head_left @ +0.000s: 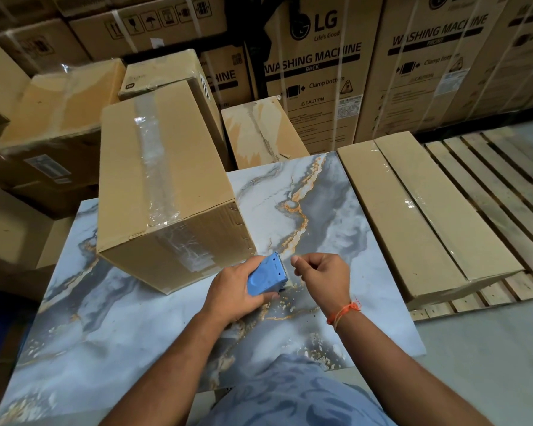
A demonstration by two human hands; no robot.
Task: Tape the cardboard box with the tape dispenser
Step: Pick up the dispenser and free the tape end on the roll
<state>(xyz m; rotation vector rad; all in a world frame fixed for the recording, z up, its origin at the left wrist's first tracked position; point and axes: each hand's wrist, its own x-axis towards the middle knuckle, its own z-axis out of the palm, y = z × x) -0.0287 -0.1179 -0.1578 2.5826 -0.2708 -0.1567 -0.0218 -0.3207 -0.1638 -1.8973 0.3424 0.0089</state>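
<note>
A long brown cardboard box [179, 167] lies on the marble-patterned table [111, 327], with clear tape running along its top seam and down its near end face. Just in front of the box's near right corner, my left hand [231, 290] grips a blue tape dispenser [266, 276], its toothed edge pointing up and to the right. My right hand [323, 276] is close beside the dispenser's blade, thumb and forefinger pinched together; whether a tape end is between them is too faint to tell. An orange thread is tied around my right wrist.
A flat taped carton [419, 210] lies right of the table on a wooden pallet [490, 186]. Smaller boxes [259, 130] and large washing machine cartons [317, 72] stand behind. More boxes [43, 124] are stacked at the left.
</note>
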